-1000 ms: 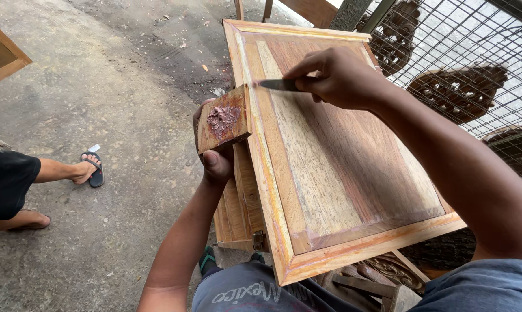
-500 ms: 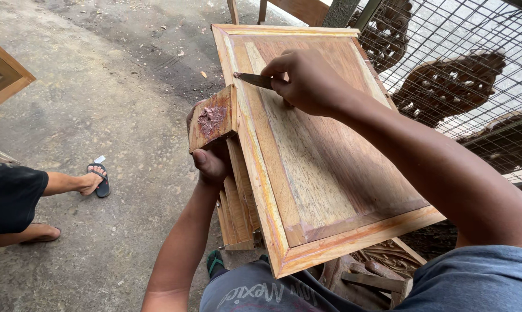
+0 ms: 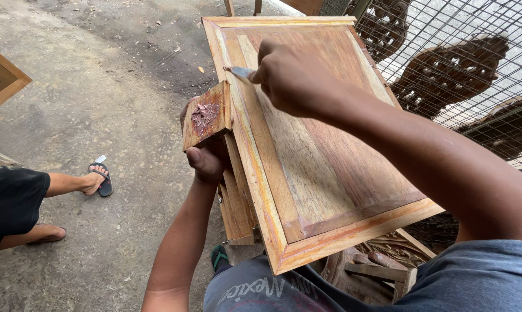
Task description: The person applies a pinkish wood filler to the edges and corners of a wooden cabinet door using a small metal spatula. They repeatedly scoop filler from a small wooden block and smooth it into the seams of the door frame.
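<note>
A framed wooden panel (image 3: 324, 173) lies tilted across my lap, its far end pointing away from me. My right hand (image 3: 293, 75) grips a small putty knife (image 3: 241, 71), whose blade tip touches the groove along the panel's left frame near the far corner. My left hand (image 3: 206, 153) holds a small wooden block (image 3: 206, 115) beside the panel's left edge; a lump of reddish-brown filler sits on the block's top face.
Another person's bare legs and sandalled feet (image 3: 96, 180) are at the left on the concrete floor. A wire mesh fence (image 3: 474, 52) with carved wooden pieces behind it runs along the right. More timber pieces (image 3: 238, 214) are stacked under the panel. A wooden frame corner (image 3: 1, 84) shows far left.
My right hand with the putty knife has moved away from me along the panel's left groove toward the far corner. The left hand keeps holding the block beside the panel.
</note>
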